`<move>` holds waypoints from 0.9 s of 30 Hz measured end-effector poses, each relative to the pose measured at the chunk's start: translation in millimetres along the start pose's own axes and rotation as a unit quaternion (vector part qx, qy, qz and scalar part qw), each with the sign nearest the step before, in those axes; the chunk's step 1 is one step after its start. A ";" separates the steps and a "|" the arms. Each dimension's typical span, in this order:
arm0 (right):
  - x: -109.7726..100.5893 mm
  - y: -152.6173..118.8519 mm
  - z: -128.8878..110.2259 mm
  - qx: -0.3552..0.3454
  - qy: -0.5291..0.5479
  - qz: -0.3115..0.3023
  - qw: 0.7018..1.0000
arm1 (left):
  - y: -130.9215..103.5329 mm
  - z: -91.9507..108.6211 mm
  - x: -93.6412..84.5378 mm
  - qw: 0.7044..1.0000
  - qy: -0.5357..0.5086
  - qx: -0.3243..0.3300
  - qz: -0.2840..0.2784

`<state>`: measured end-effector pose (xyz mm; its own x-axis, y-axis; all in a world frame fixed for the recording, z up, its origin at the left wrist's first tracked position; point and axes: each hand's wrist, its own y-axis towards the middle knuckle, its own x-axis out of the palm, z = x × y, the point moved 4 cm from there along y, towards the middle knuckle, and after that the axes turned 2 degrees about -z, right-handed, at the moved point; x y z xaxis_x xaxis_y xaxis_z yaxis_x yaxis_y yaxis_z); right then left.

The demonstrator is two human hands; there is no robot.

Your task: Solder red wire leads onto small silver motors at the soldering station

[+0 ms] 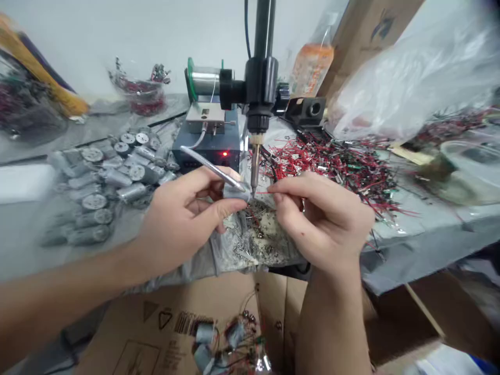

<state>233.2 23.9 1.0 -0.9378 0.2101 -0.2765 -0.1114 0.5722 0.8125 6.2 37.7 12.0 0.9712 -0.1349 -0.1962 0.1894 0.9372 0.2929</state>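
Workbench (19, 229): motor (236, 195) between left fingers (229, 207).

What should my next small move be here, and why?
I'd probably ease the red wire toward the grey cylinder with your right hand: it pinches the wire, your left hand holds the cylinder, and the soldering tip appears right beside the cylinder's end.

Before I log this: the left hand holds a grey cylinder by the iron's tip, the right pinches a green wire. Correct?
Not quite: the head view shows the right hand pinching a red wire, not green. The left hand does hold a grey cylinder by the iron's tip.
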 end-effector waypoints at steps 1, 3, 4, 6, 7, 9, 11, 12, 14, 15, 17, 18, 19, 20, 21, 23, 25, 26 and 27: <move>0.0 0.0 0.1 -0.001 -0.002 0.000 1.000 | 0.5 -0.9 2.1 1.000 -0.002 -0.003 -0.001; 0.0 -0.1 0.2 -0.002 -0.004 0.001 1.000 | 1.2 -2.6 5.1 1.000 -0.008 -0.009 -0.004; 0.0 -0.1 0.2 -0.002 -0.004 0.002 1.000 | 1.4 -3.5 5.8 1.000 -0.011 -0.012 -0.006; -0.1 -0.2 0.3 -0.003 -0.001 0.003 1.000 | 1.1 -5.4 5.7 0.999 -0.023 -0.020 -0.013; -0.1 -0.3 0.5 -0.002 0.001 0.003 1.000 | 0.6 -6.4 5.0 0.999 -0.026 -0.024 -0.017; -0.2 -0.8 0.8 -0.001 0.003 0.002 1.000 | -0.6 -8.5 3.6 0.999 -0.025 -0.032 -0.022; -0.2 -1.5 0.9 -0.002 0.005 0.001 1.000 | -1.6 -10.2 2.8 0.999 -0.026 -0.036 -0.023; -0.2 -1.8 0.9 -0.003 0.006 0.001 1.000 | -1.8 -10.7 2.7 0.999 -0.030 -0.034 -0.021; -0.3 -2.2 0.8 -0.005 0.006 0.003 1.000 | -1.5 -11.0 3.1 0.999 -0.041 -0.023 -0.017; -0.2 -2.2 0.8 -0.007 0.006 0.003 1.000 | -1.1 -11.1 3.6 0.999 -0.044 -0.017 -0.017; -0.1 -2.2 0.6 -0.012 0.007 0.003 1.000 | -0.3 -11.0 4.1 0.999 -0.046 -0.008 -0.017; 0.0 -2.1 0.5 -0.015 0.007 0.003 1.000 | 0.0 -11.2 4.1 0.999 -0.045 -0.008 -0.017; 0.1 -2.2 0.4 -0.016 0.008 0.002 1.000 | 0.2 -11.3 3.9 0.999 -0.044 -0.009 -0.017; 0.1 -2.2 0.5 -0.017 0.008 0.002 1.000 | 0.2 -11.5 3.8 0.999 -0.043 -0.013 -0.017; 0.1 -2.2 0.6 -0.017 0.008 0.002 1.000 | 0.1 -11.6 3.8 0.999 -0.042 -0.017 -0.019; -0.1 -2.1 0.6 -0.015 0.009 0.000 1.000 | -0.3 -11.6 4.0 0.999 -0.038 -0.023 -0.023; -0.2 -1.6 0.2 -0.015 0.008 -0.004 1.000 | -0.7 -10.8 4.5 0.999 -0.029 -0.019 -0.026; -0.2 -1.3 0.0 -0.015 0.007 -0.007 1.000 | -0.8 -10.4 4.5 0.999 -0.024 -0.016 -0.025; -0.1 -1.0 -0.1 -0.013 0.006 -0.010 1.000 | -1.0 -10.2 4.4 0.999 -0.019 -0.013 -0.024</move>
<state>233.4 23.2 0.2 -0.9393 0.1886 -0.2865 -0.1389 0.5546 0.8204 8.8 39.5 1.3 0.9661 -0.1908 -0.1739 0.2319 0.9374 0.2596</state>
